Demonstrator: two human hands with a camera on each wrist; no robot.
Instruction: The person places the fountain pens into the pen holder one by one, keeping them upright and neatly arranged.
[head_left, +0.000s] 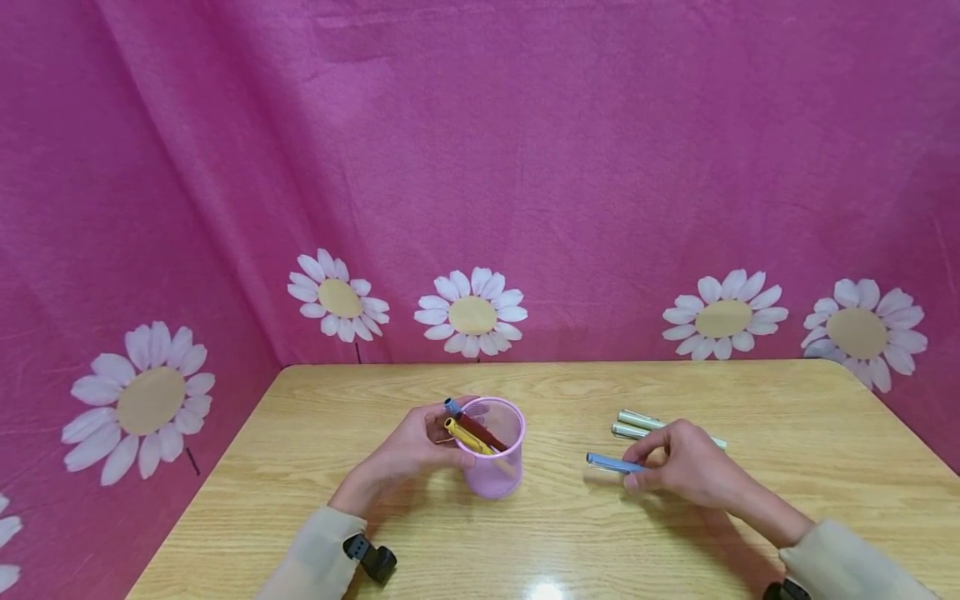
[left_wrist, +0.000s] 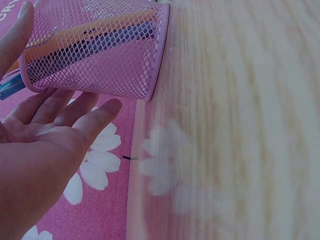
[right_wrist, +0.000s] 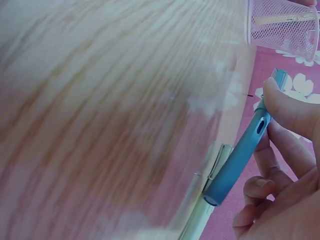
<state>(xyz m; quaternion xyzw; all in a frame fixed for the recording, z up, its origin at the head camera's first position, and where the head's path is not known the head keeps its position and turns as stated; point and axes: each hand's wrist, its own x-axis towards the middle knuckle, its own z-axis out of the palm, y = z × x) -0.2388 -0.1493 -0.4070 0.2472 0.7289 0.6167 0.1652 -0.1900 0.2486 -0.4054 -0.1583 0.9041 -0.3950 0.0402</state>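
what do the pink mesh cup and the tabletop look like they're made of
Pink cylindrical mesh cup: probably coated metal, judging by its fine regular openings, though plastic is possible. Light-brown tabletop: wood or wood-look laminate, with visible grain; glossy, given the bright glare.

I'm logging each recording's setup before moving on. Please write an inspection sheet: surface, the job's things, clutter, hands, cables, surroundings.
Surface: wood-grain table, glossy, with a bright reflection near the front.
Job's things: pink mesh cup, upright, holding yellow, dark red and blue pens; another blue pen in the right hand; two pale green pens lying beyond it.
Clutter: nothing seen.
Left hand: around the cup's side, thumb and fingers on opposite sides.
Right hand: pinches its blue pen.
Cables: nothing seen.
Surroundings: magenta cloth backdrop with white daisies; black device at the left wrist.
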